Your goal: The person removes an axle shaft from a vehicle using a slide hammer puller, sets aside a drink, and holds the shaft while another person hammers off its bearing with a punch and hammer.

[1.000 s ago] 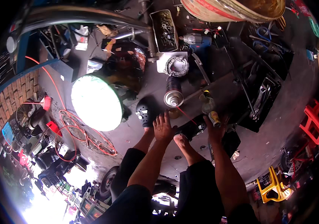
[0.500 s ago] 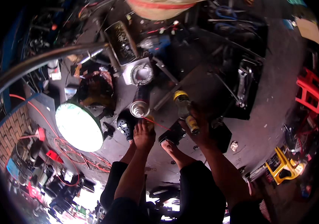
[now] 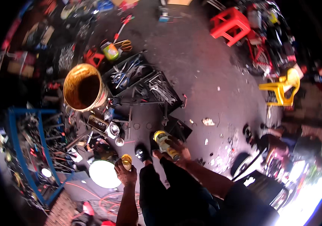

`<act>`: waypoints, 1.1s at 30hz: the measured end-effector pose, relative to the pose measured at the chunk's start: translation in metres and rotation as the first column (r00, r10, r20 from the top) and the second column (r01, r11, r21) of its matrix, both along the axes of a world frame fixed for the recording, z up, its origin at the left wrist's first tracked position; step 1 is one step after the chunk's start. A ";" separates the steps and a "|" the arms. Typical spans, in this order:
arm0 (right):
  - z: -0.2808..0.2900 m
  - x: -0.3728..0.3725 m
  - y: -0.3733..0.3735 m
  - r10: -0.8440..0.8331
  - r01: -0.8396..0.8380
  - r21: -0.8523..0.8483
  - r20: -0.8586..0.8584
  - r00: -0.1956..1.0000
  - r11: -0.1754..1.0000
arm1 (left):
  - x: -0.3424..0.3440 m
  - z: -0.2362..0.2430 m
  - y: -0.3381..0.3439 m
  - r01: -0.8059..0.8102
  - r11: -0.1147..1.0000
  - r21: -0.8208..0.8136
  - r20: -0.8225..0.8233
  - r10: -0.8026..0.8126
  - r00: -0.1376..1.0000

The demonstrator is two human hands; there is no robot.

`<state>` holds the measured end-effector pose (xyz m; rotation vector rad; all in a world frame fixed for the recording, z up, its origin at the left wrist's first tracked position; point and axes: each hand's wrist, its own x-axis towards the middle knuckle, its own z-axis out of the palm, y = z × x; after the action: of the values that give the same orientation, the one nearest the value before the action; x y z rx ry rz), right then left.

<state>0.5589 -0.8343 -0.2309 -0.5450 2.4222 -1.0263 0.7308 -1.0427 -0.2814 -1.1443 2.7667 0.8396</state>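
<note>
My left hand (image 3: 124,173) curls round a small yellow container (image 3: 126,159) at seven o'clock, its top uncovered, probably for steadiness. My right hand (image 3: 181,154) wraps a yellow-capped bottle (image 3: 162,139) near six, cap toward eleven, presumably kept free. A second ago my left fingers were spread; the bucket (image 3: 101,97) has swung from one o'clock to ten.

Right sleeve (image 3: 240,199): short, dark; trousers (image 3: 152,190): black, loose in the leg, hem ending above the left ankle (image 3: 147,162); left shoe (image 3: 142,152): black, rounded toe, pale spots on top; left hand (image 3: 125,175) and right hand (image 3: 181,153): both bare
</note>
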 end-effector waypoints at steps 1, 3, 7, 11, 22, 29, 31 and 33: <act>0.017 0.005 0.010 -0.033 0.033 0.005 -0.065 0.997 0.999 | -0.009 0.019 -0.004 0.075 0.997 -0.004 -0.042 -0.075 0.996; 0.050 0.012 0.028 -0.149 0.149 0.085 -0.006 0.989 0.985 | -0.023 0.053 -0.006 0.155 0.987 -0.048 -0.121 -0.160 0.980; 0.091 0.029 0.068 -0.415 0.415 -0.029 0.010 0.910 0.910 | -0.042 0.103 -0.009 0.334 0.941 -0.044 -0.206 -0.336 0.919; 0.135 0.041 0.114 -0.603 0.606 -0.006 -0.098 0.792 0.796 | -0.052 0.126 -0.001 0.495 0.857 -0.142 -0.193 -0.514 0.836; 0.153 0.044 0.296 -0.889 0.921 0.031 -0.250 0.384 0.389 | -0.151 0.169 0.142 0.692 0.713 -0.114 -0.356 -0.679 0.641; 0.156 -0.001 0.424 -0.862 0.868 0.013 -0.117 0.494 0.496 | -0.233 0.183 0.286 0.701 0.704 -0.116 -0.373 -0.684 0.626; 0.160 -0.017 0.454 -0.848 0.856 -0.007 -0.141 0.511 0.517 | -0.263 0.194 0.328 0.704 0.706 -0.075 -0.342 -0.682 0.647; 0.180 -0.037 0.476 -0.864 0.866 -0.057 -0.124 0.487 0.496 | -0.292 0.214 0.369 0.718 0.693 -0.066 -0.378 -0.683 0.625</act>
<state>0.5219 -0.3582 -0.0507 0.8002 2.8397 -1.3465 0.4388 -0.6742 -0.0669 0.2156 2.9993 1.1149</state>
